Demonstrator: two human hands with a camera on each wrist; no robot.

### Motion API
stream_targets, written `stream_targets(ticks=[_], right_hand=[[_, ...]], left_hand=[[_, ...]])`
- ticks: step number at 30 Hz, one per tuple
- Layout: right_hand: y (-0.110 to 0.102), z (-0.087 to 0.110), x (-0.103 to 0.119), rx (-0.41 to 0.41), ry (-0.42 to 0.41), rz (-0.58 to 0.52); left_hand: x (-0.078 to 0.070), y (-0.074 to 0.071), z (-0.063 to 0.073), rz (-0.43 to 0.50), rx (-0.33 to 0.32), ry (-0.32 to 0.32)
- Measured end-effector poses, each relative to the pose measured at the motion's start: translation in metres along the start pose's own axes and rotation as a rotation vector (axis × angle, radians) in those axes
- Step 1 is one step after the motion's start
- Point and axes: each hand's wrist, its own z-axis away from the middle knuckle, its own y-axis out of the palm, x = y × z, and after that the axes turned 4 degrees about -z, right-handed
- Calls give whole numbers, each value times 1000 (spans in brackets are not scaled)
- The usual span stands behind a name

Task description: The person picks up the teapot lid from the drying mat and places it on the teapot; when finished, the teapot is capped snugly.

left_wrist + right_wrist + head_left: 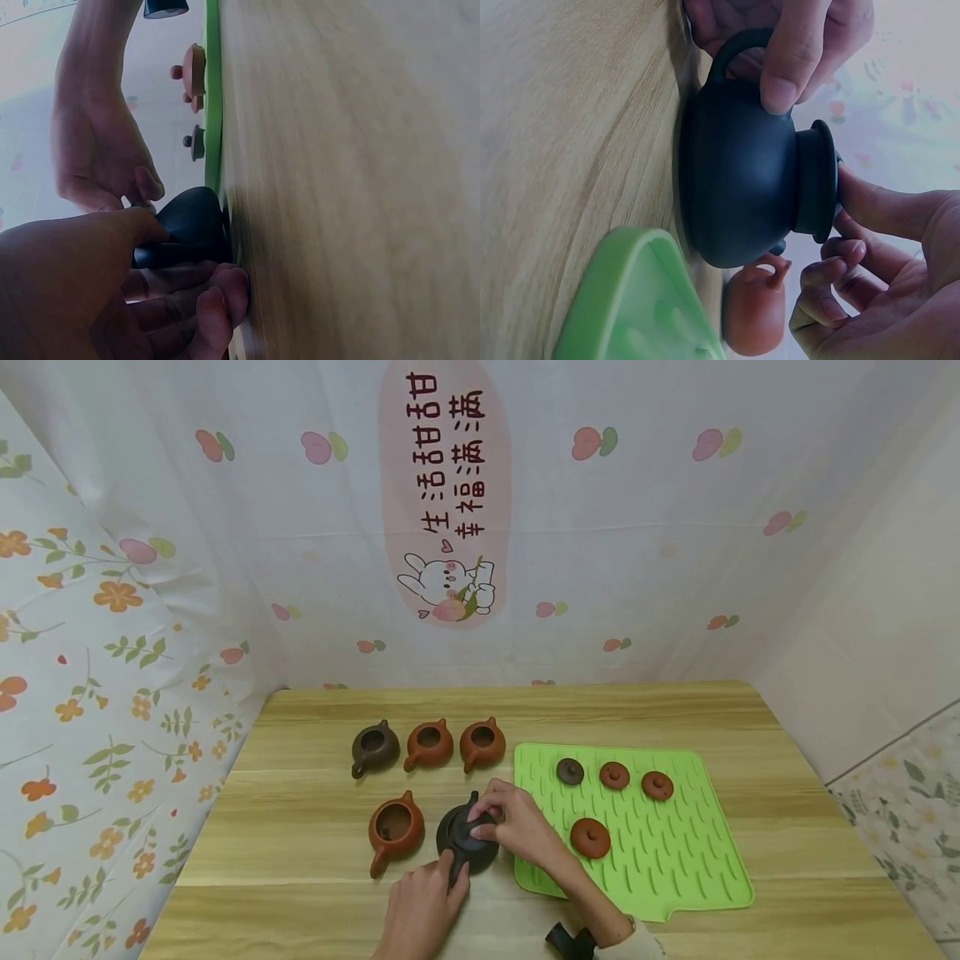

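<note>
The black teapot [483,862] stands on the table, its spout toward the far side. My left hand [423,897] grips its handle, thumb on top, as the right wrist view shows. With thumb and fingers my right hand [517,822] pinches the knob of the black lid [817,184]. That lid is at the pot's mouth, its flange standing out above the opening; the knob is mostly hidden by the fingers. Left of the black pot is an open reddish-brown teapot [397,831] with a small dark spot inside.
Behind stand a dark brown teapot [375,747] and two reddish ones [430,743], all lidless. A green mat [637,877] on the right carries a dark lid [570,771], two small reddish lids [615,775] and a larger reddish lid [590,837]. A black object [570,941] is near my right wrist.
</note>
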Motion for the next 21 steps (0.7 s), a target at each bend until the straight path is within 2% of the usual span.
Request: stream_targets(ticks=[15,21], right_hand=[[7,-4,-2,3,10,-7],[9,-4,-3,-7,26,-6]], left_hand=[[2,3,1,10,-10,-2],[0,-1,1,13,24,-16]])
